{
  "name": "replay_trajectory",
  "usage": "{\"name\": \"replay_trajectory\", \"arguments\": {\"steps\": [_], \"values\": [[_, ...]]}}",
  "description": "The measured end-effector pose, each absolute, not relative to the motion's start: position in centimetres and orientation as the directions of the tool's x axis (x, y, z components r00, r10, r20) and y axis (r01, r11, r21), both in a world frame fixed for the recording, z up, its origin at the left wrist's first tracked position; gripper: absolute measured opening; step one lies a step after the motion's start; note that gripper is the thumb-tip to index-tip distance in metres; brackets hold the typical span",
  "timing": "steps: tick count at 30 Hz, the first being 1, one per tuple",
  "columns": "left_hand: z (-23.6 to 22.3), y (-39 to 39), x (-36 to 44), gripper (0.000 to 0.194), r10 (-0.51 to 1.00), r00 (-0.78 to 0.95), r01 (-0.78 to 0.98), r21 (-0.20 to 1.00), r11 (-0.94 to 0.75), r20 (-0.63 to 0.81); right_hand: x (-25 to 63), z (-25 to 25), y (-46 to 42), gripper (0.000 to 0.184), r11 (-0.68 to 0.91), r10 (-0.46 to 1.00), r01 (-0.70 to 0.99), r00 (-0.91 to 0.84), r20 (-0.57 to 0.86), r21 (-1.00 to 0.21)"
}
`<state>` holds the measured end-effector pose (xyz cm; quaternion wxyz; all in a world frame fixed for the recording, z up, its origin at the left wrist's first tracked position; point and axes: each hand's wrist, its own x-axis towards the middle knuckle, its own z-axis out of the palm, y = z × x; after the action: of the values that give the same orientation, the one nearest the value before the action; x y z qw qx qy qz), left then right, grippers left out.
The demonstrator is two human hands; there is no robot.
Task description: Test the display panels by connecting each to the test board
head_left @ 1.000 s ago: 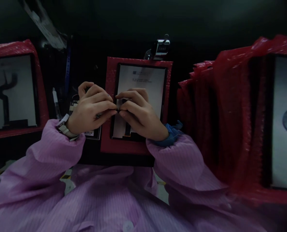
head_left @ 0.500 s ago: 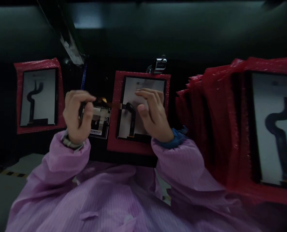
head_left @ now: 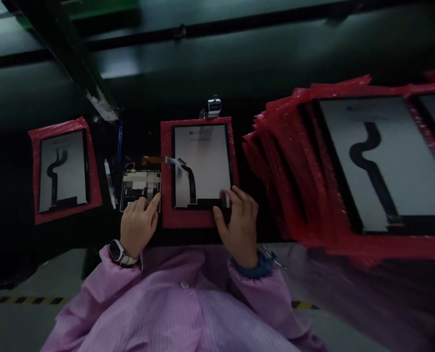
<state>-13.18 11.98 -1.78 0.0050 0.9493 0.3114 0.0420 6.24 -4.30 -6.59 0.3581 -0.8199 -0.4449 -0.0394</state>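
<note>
A display panel (head_left: 206, 166) lies face down on a red bubble-wrap sheet (head_left: 188, 220), with a black flex cable (head_left: 191, 183) on its back. An orange ribbon cable (head_left: 153, 159) runs from above the opened device with exposed circuitry (head_left: 140, 183) toward that flex cable. My left hand (head_left: 139, 225) rests at the device's lower edge, index finger stretched along its right side, other fingers bent. My right hand (head_left: 241, 225) is at the panel's lower right corner, thumb and fingers apart. Neither hand visibly holds anything; whether the right fingertips press the panel, I cannot tell.
On the left another panel (head_left: 65, 171) lies on red wrap. A white pen (head_left: 110, 183) and a blue pen (head_left: 119, 139) are beside the device. Behind the middle panel stands a small metal-framed item (head_left: 213, 106). Stacked red wraps (head_left: 287, 161) with a panel (head_left: 382, 161) fill the right.
Both hands have come down toward me, the left from above the device to its lower edge, the right from over the panel to its lower corner. The camera view has shifted too.
</note>
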Motion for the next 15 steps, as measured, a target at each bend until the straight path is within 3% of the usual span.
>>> {"name": "replay_trajectory", "arguments": {"steps": [9, 12, 15], "values": [[-1.9, 13.3, -12.8, 0.04, 0.493, 0.84, 0.517, -0.055, -0.854, 0.226, 5.9, -5.8, -2.7, 0.043, -0.41, 0.678, 0.768, 0.617, 0.4, -0.491], [-1.8, 13.9, -12.7, 0.039, 0.51, 0.827, 0.524, 0.003, -0.852, 0.235, 5.8, -5.6, -2.4, 0.046, -0.438, 0.689, 0.778, 0.613, 0.388, -0.45], [-1.6, 14.2, -12.5, 0.037, 0.547, 0.797, 0.531, 0.134, -0.837, 0.257, 5.7, -5.5, -2.2, 0.046, -0.46, 0.709, 0.8, 0.592, 0.384, -0.385]]}}
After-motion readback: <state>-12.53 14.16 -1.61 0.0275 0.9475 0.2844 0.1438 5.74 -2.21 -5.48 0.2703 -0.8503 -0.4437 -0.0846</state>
